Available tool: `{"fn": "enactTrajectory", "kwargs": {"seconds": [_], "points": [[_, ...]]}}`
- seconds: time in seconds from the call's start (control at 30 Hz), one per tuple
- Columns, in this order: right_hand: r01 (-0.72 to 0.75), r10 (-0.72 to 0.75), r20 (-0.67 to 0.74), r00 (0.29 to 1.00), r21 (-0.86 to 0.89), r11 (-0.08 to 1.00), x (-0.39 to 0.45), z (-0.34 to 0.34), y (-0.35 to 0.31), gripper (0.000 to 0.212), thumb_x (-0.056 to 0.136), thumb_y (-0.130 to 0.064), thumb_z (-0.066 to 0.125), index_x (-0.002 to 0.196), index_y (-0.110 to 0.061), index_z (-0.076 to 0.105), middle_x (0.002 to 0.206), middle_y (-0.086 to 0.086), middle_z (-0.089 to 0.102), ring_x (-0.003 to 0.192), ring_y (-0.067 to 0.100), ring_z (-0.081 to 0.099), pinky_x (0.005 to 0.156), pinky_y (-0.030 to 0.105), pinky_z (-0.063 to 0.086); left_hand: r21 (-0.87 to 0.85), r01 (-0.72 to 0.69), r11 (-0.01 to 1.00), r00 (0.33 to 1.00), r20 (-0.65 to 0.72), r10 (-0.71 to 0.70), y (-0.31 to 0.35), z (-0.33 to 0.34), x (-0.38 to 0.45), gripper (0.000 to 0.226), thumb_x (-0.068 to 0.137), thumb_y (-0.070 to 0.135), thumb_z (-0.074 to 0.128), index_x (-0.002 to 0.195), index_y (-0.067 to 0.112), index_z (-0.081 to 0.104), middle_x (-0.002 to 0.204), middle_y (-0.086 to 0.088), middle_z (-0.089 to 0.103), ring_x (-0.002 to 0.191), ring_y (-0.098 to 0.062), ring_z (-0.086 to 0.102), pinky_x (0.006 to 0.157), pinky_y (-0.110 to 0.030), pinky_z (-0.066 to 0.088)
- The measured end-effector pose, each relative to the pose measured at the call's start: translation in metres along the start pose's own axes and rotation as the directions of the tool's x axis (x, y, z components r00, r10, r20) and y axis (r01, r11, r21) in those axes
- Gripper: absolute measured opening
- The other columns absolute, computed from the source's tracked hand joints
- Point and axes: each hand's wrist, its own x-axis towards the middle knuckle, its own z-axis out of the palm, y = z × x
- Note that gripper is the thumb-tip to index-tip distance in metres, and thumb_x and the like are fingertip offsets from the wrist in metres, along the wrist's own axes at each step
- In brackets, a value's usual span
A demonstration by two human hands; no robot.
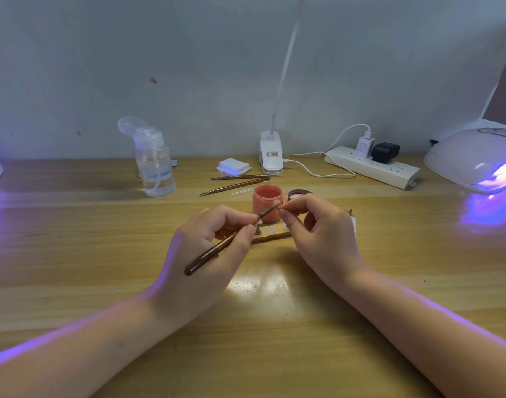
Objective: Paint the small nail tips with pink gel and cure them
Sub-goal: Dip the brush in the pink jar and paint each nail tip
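Note:
My left hand point(206, 248) grips a brown nail brush point(217, 249), its tip raised toward my right hand point(317, 225). The fingers of my right hand pinch a small nail tip point(280, 208) at the brush tip; the nail tip itself is too small to make out well. Just behind stands an open jar of pink gel point(267, 202) with its dark lid point(299, 193) beside it. Under my hands lies a wooden nail-tip stand point(272, 234) with small round pads and a metal holder point(258, 229). A white curing lamp point(472, 159) glows violet at the far right.
Two spare brushes point(237, 182) lie behind the jar. A clear pump bottle point(155, 165) stands at the back left, a stack of white wipes point(234, 165) and a clip lamp point(271, 156) in the middle, a power strip point(372, 168) with plugs to the right. Another violet light glows at the left edge.

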Motion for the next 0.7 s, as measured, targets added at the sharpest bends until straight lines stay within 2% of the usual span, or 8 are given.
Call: {"fn": "enactTrajectory", "kwargs": {"seconds": [0.13,0.2,0.27,0.33,0.4,0.5,0.6,0.7], "points": [[-0.007,0.007,0.002,1.0,-0.003,1.0,0.0001,0.0004,0.0009,0.006,0.084,-0.012,0.071,0.086,-0.017,0.07,0.078,-0.013,0.065,0.054,0.004,0.047,0.055,0.017,0.037,-0.035,-0.043,0.998,0.999,-0.016,0.043,0.0007,-0.0016,-0.0016,0.013,0.082,0.033,0.058,0.088,0.024,0.067,0.081,0.011,0.067,0.078,-0.007,0.063,0.069,-0.011,0.044],[-0.008,0.008,0.008,1.0,-0.008,1.0,0.0004,0.0005,0.0023,0.003,0.085,-0.013,0.071,0.087,-0.014,0.071,0.077,-0.008,0.066,0.054,0.006,0.045,0.055,0.021,0.038,-0.052,-0.024,0.998,0.999,-0.045,0.021,0.0003,-0.0009,-0.0006,0.006,0.085,0.027,0.062,0.09,0.027,0.066,0.082,0.011,0.068,0.079,-0.009,0.063,0.069,-0.012,0.046],[-0.011,0.012,0.009,1.0,-0.012,1.0,0.0001,0.0004,0.0026,0.003,0.085,-0.014,0.071,0.088,-0.013,0.072,0.076,-0.007,0.066,0.054,0.006,0.045,0.055,0.02,0.038,-0.043,-0.007,0.999,0.999,-0.05,0.004,-0.0001,0.0001,0.0002,0.009,0.086,0.025,0.06,0.091,0.031,0.065,0.083,0.013,0.069,0.08,-0.009,0.063,0.069,-0.013,0.046],[-0.012,0.012,0.001,1.0,-0.004,1.0,0.0001,0.0001,0.0016,0.003,0.084,-0.012,0.071,0.086,-0.015,0.071,0.076,-0.01,0.066,0.055,0.005,0.047,0.056,0.017,0.036,-0.021,0.002,1.0,1.0,-0.02,-0.003,-0.0011,0.0001,0.0004,0.007,0.086,0.031,0.061,0.091,0.031,0.066,0.083,0.015,0.068,0.081,-0.007,0.062,0.07,-0.013,0.045],[-0.012,0.012,-0.01,1.0,0.006,1.0,0.0,0.0,0.0007,0.007,0.083,-0.011,0.072,0.084,-0.018,0.07,0.075,-0.015,0.064,0.057,0.002,0.05,0.056,0.012,0.035,-0.019,-0.023,1.0,1.0,0.002,0.023,-0.0011,-0.0007,-0.0011,0.015,0.083,0.037,0.057,0.089,0.027,0.066,0.081,0.013,0.067,0.079,-0.008,0.062,0.07,-0.012,0.044],[-0.016,0.016,-0.012,1.0,0.005,1.0,0.0003,0.0002,0.0001,0.006,0.083,-0.012,0.072,0.085,-0.018,0.071,0.075,-0.016,0.064,0.057,0.005,0.05,0.054,0.015,0.036,-0.054,-0.037,0.998,0.999,-0.027,0.036,-0.001,-0.0009,-0.0019,0.017,0.083,0.036,0.054,0.087,0.024,0.065,0.08,0.008,0.067,0.077,-0.011,0.062,0.069,-0.014,0.045],[-0.011,0.011,-0.015,1.0,0.003,1.0,-0.0001,-0.0002,0.0002,0.004,0.083,-0.013,0.072,0.087,-0.016,0.072,0.071,-0.015,0.062,0.055,0.009,0.047,0.053,0.017,0.038,-0.068,-0.002,0.998,0.998,-0.067,-0.003,-0.0022,0.0013,-0.0002,0.006,0.088,0.03,0.06,0.09,0.026,0.064,0.081,0.007,0.068,0.076,-0.009,0.062,0.068,-0.012,0.045],[-0.007,0.007,-0.016,1.0,0.008,1.0,-0.0001,-0.0009,-0.0007,0.004,0.083,-0.013,0.072,0.085,-0.016,0.072,0.07,-0.019,0.061,0.056,0.008,0.048,0.053,0.014,0.036,-0.066,-0.006,0.998,0.999,-0.036,0.003,-0.0036,0.0026,-0.0004,0.011,0.088,0.029,0.059,0.088,0.019,0.065,0.077,0.005,0.067,0.072,-0.012,0.061,0.065,-0.021,0.047]]}}
